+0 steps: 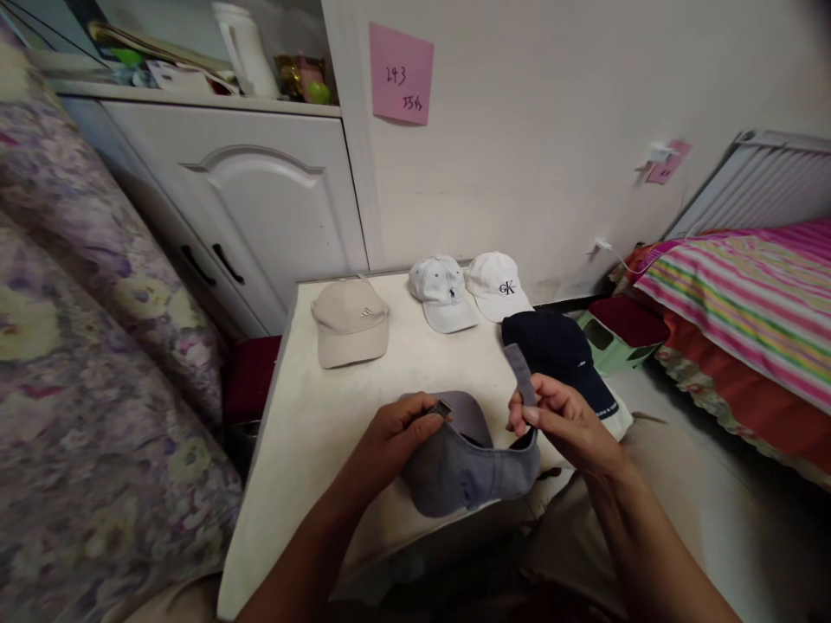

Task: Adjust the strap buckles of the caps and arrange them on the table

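Note:
A grey-blue baseball cap (pixel 464 472) is held between my two hands over the near edge of the table, its back opening toward the far side. My left hand (pixel 406 428) pinches the metal buckle (pixel 442 407) end of the back strap. In my right hand (pixel 564 420) is the loose cloth strap (pixel 520 372), its free end pointing up; the strap is out of the buckle. Close beyond my right hand lies a navy cap (pixel 549 342). Farther back sit a beige cap (pixel 351 320), a pale blue cap (pixel 441 290) and a white cap (pixel 497 281).
The caps rest on a cream-topped table (pixel 286 450). A white cabinet (pixel 260 190) and wall stand behind it. Floral curtain (pixel 97 389) hangs at left. On the right are a bed with a striped cover (pixel 766 285) and a green stool (pixel 601 342) with a red top.

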Available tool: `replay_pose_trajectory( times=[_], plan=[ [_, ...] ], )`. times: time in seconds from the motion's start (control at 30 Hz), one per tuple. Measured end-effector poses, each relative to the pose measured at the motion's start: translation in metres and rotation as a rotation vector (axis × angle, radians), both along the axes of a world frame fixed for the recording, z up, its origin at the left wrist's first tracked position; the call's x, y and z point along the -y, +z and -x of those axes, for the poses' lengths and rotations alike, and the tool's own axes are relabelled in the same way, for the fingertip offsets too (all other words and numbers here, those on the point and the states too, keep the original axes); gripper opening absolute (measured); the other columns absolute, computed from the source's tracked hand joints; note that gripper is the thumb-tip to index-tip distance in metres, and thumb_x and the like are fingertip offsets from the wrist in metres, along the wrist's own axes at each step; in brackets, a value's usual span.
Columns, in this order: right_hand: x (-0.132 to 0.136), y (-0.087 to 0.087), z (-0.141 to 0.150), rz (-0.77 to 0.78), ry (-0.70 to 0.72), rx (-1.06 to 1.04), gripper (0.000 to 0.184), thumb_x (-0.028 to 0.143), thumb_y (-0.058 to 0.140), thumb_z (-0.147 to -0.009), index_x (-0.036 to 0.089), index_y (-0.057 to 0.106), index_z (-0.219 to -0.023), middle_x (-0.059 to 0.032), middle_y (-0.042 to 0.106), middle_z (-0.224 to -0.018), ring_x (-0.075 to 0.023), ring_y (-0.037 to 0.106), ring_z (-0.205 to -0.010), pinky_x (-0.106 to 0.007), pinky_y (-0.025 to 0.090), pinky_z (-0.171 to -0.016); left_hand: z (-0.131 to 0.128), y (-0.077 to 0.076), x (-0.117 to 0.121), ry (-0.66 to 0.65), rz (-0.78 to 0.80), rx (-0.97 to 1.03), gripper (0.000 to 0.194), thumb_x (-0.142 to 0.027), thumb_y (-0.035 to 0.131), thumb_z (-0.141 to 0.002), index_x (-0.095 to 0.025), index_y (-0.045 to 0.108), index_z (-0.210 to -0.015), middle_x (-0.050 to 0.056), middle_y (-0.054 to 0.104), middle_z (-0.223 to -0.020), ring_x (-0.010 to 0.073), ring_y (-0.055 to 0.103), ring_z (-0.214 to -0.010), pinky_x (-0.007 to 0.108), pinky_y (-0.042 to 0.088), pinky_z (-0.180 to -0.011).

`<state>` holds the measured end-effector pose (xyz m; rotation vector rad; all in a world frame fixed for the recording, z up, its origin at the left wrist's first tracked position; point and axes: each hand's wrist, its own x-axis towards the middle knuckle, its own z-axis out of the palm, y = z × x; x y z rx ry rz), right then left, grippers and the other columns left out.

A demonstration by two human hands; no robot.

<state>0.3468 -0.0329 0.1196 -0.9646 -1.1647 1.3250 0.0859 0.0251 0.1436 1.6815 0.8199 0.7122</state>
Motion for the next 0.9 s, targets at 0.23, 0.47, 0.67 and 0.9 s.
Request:
replay_pose_trajectory(
  times=[0.23,0.47,0.67,0.9],
  plan=[
    [-0.008,0.018,0.022,0.049,-0.005,0.019,0.026,0.042,0.07,-0.086,0.017,0.063,-0.091,0.0032,0.058,-0.061,-0.0041,0.032,-0.04,-0.019,0.024,-0.039,-0.001,-0.001,0.002,-0.037,-0.052,0.011,0.023,-0.035,0.053,-0.094,-0.018,0.068,-0.089,0.003,0.068,-0.089,0.018,0.06,-0.082,0.026,0.044,-0.071],
    [-0.016,0.012,0.061,0.096,0.018,0.05,0.034,0.041,0.082,-0.072,0.018,0.06,-0.084,0.0066,0.051,-0.062,-0.0049,0.034,-0.048,-0.017,0.026,-0.044,-0.004,-0.003,0.007,-0.043,-0.188,-0.032,0.023,-0.033,0.052,-0.094,-0.018,0.066,-0.085,0.001,0.066,-0.08,0.0169,0.059,-0.075,0.027,0.043,-0.07],
    [-0.017,0.008,0.064,0.071,0.02,0.086,0.03,0.038,0.082,-0.071,0.018,0.062,-0.082,0.0046,0.056,-0.069,-0.0082,0.044,-0.058,-0.02,0.035,-0.053,-0.007,0.0,0.009,-0.021,-0.25,-0.086,0.02,-0.029,0.053,-0.093,-0.018,0.065,-0.082,-0.001,0.064,-0.074,0.0147,0.057,-0.069,0.026,0.04,-0.065],
    [-0.015,0.004,0.065,0.041,-0.002,0.097,0.026,0.036,0.079,-0.076,0.018,0.062,-0.082,0.0037,0.055,-0.07,-0.0088,0.043,-0.059,-0.02,0.034,-0.054,-0.01,-0.002,0.01,-0.029,-0.227,-0.019,0.026,-0.031,0.052,-0.094,-0.017,0.059,-0.073,-0.003,0.055,-0.066,0.0121,0.05,-0.062,0.025,0.037,-0.06]
  ],
)
